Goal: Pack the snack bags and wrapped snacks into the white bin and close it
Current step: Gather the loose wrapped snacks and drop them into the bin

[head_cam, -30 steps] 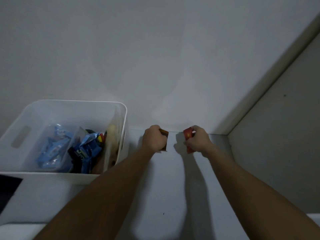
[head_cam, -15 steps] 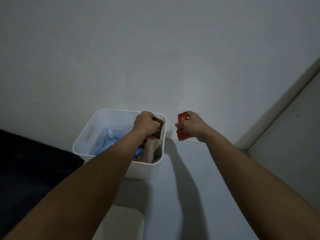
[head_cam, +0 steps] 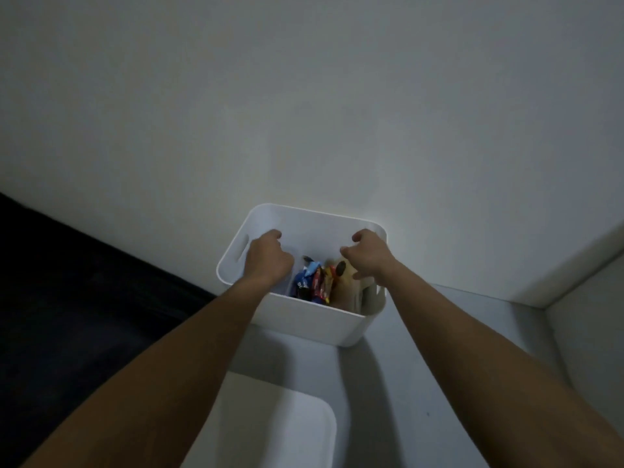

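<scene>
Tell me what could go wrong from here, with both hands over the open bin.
Snacks stand upright, some tops near the rim of the bin; the lid may not seat unless they are pressed down. The bin sits near the table's left edge beside a dark drop, so a push from the left hand or right hand could slide it off.

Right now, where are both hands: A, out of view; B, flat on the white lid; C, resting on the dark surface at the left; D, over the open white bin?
D: the left hand and right hand are both above the open white bin, over the snack bags inside it.
</scene>
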`<action>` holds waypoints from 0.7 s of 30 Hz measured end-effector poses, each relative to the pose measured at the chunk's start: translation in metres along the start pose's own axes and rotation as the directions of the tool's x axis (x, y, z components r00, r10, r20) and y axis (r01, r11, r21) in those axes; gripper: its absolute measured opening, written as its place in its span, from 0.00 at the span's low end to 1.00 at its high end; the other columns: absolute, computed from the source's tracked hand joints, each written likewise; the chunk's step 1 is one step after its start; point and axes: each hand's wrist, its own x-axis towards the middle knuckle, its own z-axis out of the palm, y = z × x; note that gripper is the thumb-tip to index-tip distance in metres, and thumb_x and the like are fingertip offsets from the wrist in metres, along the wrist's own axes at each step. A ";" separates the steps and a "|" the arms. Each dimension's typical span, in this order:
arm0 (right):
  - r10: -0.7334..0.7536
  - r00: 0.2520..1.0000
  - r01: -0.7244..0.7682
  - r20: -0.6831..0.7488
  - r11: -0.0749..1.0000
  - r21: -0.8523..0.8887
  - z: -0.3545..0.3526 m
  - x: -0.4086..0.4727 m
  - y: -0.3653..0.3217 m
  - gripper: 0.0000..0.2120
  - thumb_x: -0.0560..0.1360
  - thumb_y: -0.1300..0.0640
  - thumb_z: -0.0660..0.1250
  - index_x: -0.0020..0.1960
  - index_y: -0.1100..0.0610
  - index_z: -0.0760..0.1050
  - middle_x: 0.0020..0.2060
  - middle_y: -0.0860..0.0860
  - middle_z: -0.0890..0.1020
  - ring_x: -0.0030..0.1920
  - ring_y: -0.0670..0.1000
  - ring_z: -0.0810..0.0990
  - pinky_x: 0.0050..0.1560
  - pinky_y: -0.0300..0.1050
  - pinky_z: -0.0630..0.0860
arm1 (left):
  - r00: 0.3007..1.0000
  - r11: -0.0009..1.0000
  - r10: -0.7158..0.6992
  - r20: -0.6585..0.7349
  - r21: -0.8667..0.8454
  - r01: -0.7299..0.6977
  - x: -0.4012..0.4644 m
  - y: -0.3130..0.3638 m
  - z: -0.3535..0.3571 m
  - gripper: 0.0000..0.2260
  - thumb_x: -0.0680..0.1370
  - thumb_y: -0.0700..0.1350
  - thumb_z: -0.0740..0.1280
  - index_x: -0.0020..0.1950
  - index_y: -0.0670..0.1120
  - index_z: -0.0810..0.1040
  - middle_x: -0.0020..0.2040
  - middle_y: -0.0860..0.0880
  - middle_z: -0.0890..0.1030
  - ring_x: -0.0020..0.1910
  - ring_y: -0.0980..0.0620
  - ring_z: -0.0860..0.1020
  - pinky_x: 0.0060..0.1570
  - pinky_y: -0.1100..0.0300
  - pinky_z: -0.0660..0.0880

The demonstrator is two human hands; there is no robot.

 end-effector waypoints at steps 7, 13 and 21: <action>0.043 0.983 -0.030 0.177 0.997 -0.077 -0.011 -0.049 0.015 0.08 0.75 0.61 0.68 0.43 0.66 0.79 0.41 0.65 0.84 0.34 0.57 0.83 0.32 0.46 0.80 | 0.900 0.995 0.088 -0.428 -0.011 -0.102 -0.015 -0.064 -0.039 0.06 0.72 0.41 0.66 0.47 0.41 0.75 0.46 0.39 0.80 0.46 0.38 0.78 0.46 0.50 0.74; 0.234 0.896 -0.168 0.378 0.965 -0.202 0.016 -0.096 0.058 0.12 0.76 0.60 0.67 0.50 0.70 0.78 0.42 0.63 0.85 0.43 0.61 0.85 0.37 0.52 0.83 | 0.938 0.998 -0.061 -0.341 -0.005 0.064 -0.047 -0.145 -0.045 0.14 0.70 0.48 0.56 0.41 0.38 0.72 0.40 0.37 0.76 0.42 0.36 0.77 0.41 0.52 0.70; 0.479 0.819 -0.399 0.315 0.871 -0.287 0.108 -0.139 0.123 0.15 0.76 0.59 0.68 0.56 0.71 0.74 0.45 0.64 0.79 0.40 0.61 0.84 0.40 0.60 0.83 | 0.869 0.861 -0.451 0.205 0.356 0.363 -0.093 -0.217 -0.036 0.17 0.76 0.47 0.61 0.58 0.36 0.74 0.54 0.40 0.75 0.49 0.41 0.75 0.49 0.53 0.72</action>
